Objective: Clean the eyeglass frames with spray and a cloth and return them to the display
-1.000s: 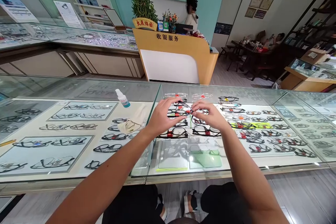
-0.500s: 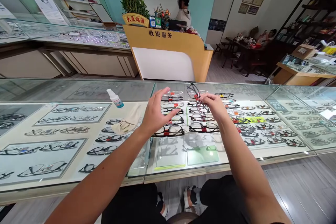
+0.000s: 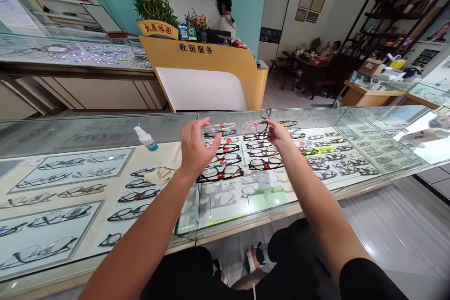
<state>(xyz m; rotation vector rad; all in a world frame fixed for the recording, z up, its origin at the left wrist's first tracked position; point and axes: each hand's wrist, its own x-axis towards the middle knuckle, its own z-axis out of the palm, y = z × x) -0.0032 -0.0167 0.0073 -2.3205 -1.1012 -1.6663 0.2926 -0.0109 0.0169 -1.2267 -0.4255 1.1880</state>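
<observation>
Between the thumb and fingers of my right hand (image 3: 277, 134) is a pair of dark-framed eyeglasses (image 3: 262, 127), held up over the glass counter. My left hand (image 3: 197, 146) hovers empty with thumb and fingers apart, just left of the rows of eyeglasses. Below and between my hands, black-framed glasses with red tags (image 3: 225, 172) lie in two columns. A beige cloth (image 3: 162, 174) rests on the counter left of my left hand, partly hidden by it. Farther left stands a white and blue spray bottle (image 3: 146, 138).
The glass display counter (image 3: 225, 218) runs across in front of me, with more eyeglasses (image 3: 325, 174) to the right and framed trays of glasses (image 3: 70, 164) to the left. Beyond it is a wooden cashier desk (image 3: 207, 56), with a person (image 3: 225, 18) behind it.
The view has turned right, so the surroundings sit farther left. The held glasses have rotated in my right hand. My left hand stays raised and open.
</observation>
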